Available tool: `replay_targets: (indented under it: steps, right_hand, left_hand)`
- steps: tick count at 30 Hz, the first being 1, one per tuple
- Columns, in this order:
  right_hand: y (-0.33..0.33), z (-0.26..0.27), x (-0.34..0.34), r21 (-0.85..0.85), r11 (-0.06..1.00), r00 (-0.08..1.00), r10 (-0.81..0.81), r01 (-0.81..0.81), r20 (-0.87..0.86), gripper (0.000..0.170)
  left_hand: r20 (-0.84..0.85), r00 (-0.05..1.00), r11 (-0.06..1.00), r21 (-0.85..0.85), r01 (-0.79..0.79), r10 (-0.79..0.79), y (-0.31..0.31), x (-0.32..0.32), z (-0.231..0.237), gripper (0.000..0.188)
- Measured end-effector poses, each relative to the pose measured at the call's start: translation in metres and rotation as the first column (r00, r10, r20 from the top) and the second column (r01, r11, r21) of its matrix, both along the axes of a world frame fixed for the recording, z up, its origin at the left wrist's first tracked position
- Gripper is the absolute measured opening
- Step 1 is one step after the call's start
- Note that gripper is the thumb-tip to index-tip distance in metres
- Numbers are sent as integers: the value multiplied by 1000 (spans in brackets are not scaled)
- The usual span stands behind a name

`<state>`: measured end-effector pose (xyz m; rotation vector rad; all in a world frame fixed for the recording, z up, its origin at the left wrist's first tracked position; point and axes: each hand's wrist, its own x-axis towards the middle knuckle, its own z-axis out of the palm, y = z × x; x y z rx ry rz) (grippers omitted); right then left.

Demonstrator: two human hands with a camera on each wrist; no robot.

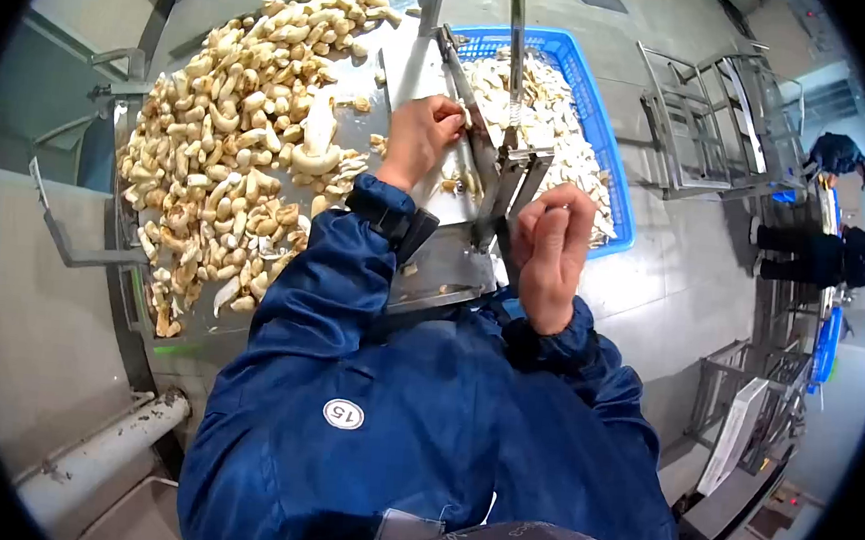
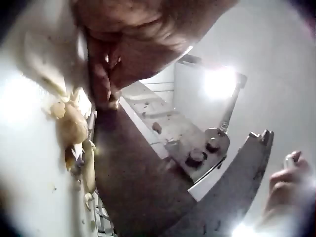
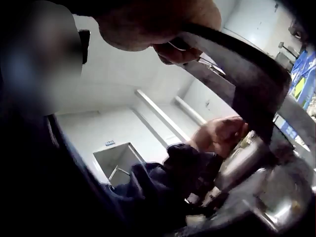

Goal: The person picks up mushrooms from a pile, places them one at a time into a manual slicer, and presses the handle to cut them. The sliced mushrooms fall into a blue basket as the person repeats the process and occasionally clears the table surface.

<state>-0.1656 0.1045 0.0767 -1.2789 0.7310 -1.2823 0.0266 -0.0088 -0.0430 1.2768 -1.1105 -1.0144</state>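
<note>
A hinged slicing cutter (image 1: pixel 480 138) with a long metal blade stands on a white board (image 1: pixel 416 68). My left hand (image 1: pixel 424 137) is over the board, its fingertips right beside the blade and pinching a small pale mushroom piece, mostly hidden by the fingers. Below those fingertips, in the left wrist view, mushroom scraps (image 2: pixel 74 126) lie along the blade's edge. My right hand (image 1: pixel 554 253) has its fingers curled round the cutter's handle, nearer to my body. In the right wrist view the curved metal arm (image 3: pixel 242 64) runs out from this hand.
A big heap of whole mushrooms (image 1: pixel 227 125) covers the steel table to the left. Beyond the cutter, a blue basket (image 1: pixel 603 131) holds many pale slices. Metal racks (image 1: pixel 684 122) and another person (image 1: pixel 815 257) are farther right.
</note>
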Motion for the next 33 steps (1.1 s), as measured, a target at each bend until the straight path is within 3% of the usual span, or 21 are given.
replay_targets:
  steps: [3, 5, 8, 9, 11, 12, 13, 15, 16, 19, 20, 21, 24, 27, 28, 32, 33]
  right_hand:
    - [11, -79, -13, -283, 955, 984, -128, 90, -120, 18]
    - [14, -100, -16, -373, 919, 974, -186, 126, -129, 11]
    - [13, -97, -15, -334, 936, 986, -147, 114, -76, 11]
    - [10, -90, -19, -394, 914, 975, -168, 99, -144, 14]
    - [6, -90, -22, -389, 920, 980, -125, 57, -153, 17]
    - [6, -90, -23, -397, 916, 978, -129, 55, -162, 17]
    - [5, -90, -23, -407, 912, 977, -128, 49, -169, 18]
    - [3, -88, -24, -438, 897, 968, -163, 63, -193, 21]
    - [3, -87, -26, -443, 895, 966, -158, 53, -203, 22]
    - [2, -85, -25, -460, 885, 971, -167, 71, -171, 24]
    - [1, -85, -25, -465, 882, 972, -172, 79, -162, 24]
    - [1, -85, -25, -470, 879, 973, -175, 84, -153, 24]
    - [2, -86, -25, -456, 887, 973, -167, 77, -160, 24]
    - [2, -87, -26, -446, 894, 973, -146, 51, -181, 25]
    - [2, -89, -27, -443, 895, 969, -156, 56, -193, 25]
    - [1, -104, -19, -415, 908, 987, -117, 60, -113, 24]
    - [1, -105, -19, -481, 874, 972, -166, 66, -169, 26]
  left_hand:
    - [-76, 997, 1000, 17, -10, 12, 1, -2, 11, 15]
    - [-78, 997, 996, 88, 15, -8, 2, 0, 19, 21]
    - [93, 995, 981, 194, 13, -32, 10, -8, 50, 30]
    - [139, 989, 981, 191, 19, -46, 10, -14, 59, 31]
    - [213, 976, 995, 92, 27, -47, -7, 2, 8, 32]
    - [168, 986, 994, 108, -7, -11, -12, 7, -3, 35]
    - [-6, 998, 990, 126, 69, -69, -8, 3, 9, 34]
    - [37, 993, 975, 195, 107, -116, 4, -6, 37, 31]
    - [-138, 988, 980, 180, 90, -65, 1, -7, 31, 26]
    - [32, 999, 999, -15, 31, -31, 3, -8, 43, 25]
    - [115, 993, 1000, 4, 0, 0, -3, -2, 43, 25]
    - [35, 998, 998, 10, 55, -55, -2, -2, 52, 32]
    - [230, 961, 988, 32, 150, -153, 7, -4, 81, 47]
    - [403, 915, 998, 63, 8, -33, 34, 8, 107, 47]
    - [270, 962, 997, 73, 16, -36, 41, 28, 104, 47]
    - [433, 885, 955, 150, -258, 171, 102, 107, 116, 38]
    - [432, 871, 936, 143, -321, 233, 123, 125, 120, 37]
